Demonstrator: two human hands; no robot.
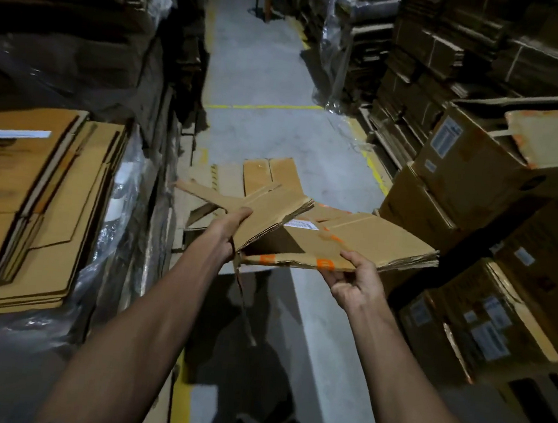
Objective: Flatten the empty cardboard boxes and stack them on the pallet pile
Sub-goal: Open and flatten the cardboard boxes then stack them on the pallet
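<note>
A: Item 1, stack. Flattened sheets piled at nine o'clock, plastic wrap under and beside it. Judged to be the pallet pile, though the pallet itself is hidden.

B: Item 2?

A: Boxes, still standing, at three o'clock, labels on their sides, top one with flaps open. Judged awaiting flattening.

B: Item 3?

A: Floor sheets, flattened cardboard lying on the aisle floor at twelve o'clock, just beyond the hands.

B: And the piece in hand?

A: Item 4, box. Held in the air at centre, above the aisle, partly collapsed: left panel folded up, a dark gap showing between the layers near the left hand. Orange tape on the near edge, white label on top.

B: Hands?

A: Left hand grips the box's left fold, thumb on top, fingers hidden under. Right hand pinches the near edge, thumb above, fingers curled below.

B: Step?

A: Judged mid-flatten. Next calls for pressing the raised panel down until the gap closes, then swinging the box toward nine o'clock onto the stack, edges squared.
</note>
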